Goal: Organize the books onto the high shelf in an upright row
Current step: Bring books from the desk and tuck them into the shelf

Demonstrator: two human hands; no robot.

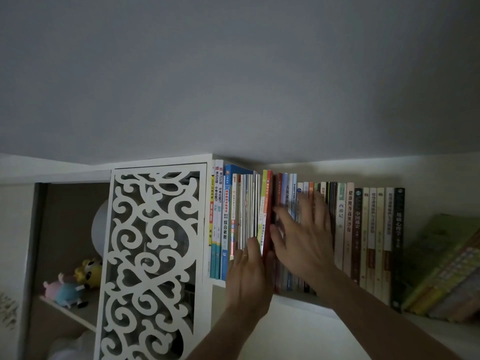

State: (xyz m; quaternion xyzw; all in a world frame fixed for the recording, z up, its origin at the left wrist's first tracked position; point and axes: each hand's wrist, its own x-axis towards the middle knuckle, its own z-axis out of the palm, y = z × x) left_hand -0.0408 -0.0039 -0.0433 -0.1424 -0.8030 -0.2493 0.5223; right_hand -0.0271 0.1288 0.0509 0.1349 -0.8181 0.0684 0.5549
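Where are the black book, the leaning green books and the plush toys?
black book [399,245], head view, on its spine.
leaning green books [439,258], head view, on the top cover.
plush toys [70,284], head view, on the pink-and-blue toy's body.

Left hand, right hand flat against upright books.
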